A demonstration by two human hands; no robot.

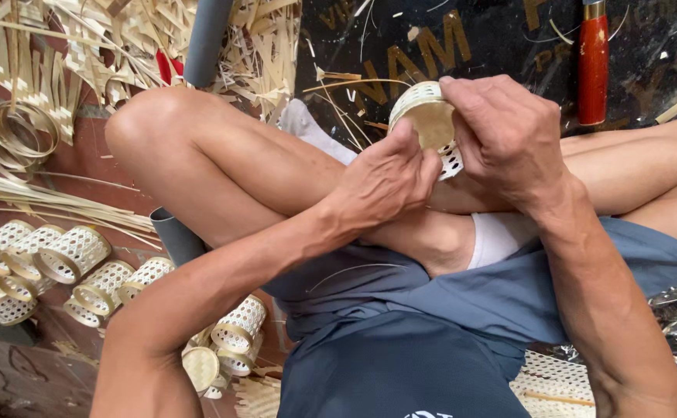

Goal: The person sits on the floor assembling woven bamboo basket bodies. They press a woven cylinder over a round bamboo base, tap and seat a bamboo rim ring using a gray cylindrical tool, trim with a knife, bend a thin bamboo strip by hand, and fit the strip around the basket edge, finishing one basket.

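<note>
A small round woven bamboo basket is held above my crossed legs, its pale flat base turned toward me. My right hand wraps over its right side and top. My left hand pinches its lower left rim with thumb and fingers. A patch of open lattice weave shows between the two hands.
Several finished small lattice baskets lie in a cluster on the floor at the left. Loose bamboo strips and coiled bands pile at the top left. A grey tube stands behind my knee. A red-handled tool lies on the dark mat.
</note>
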